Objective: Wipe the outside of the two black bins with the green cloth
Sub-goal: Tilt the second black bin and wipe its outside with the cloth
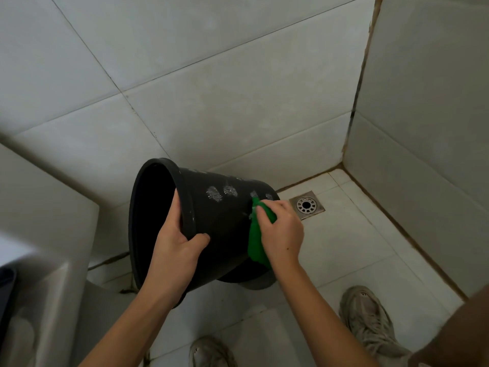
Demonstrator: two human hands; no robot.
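Note:
A black bin (211, 215) is tilted on its side above the floor, its open mouth facing left. My left hand (177, 245) grips its rim, thumb on the outside wall and fingers inside. My right hand (281, 231) holds the green cloth (255, 245) and presses it against the bin's outer wall near the base. Pale smudges mark the upper part of that wall. Below the tilted bin, part of a second dark bin (254, 280) shows, mostly hidden.
Tiled walls meet in a corner at the right. A metal floor drain (306, 205) sits in the tiled floor just right of the bin. A white fixture (39, 260) fills the lower left. My two shoes (367, 319) stand at the bottom.

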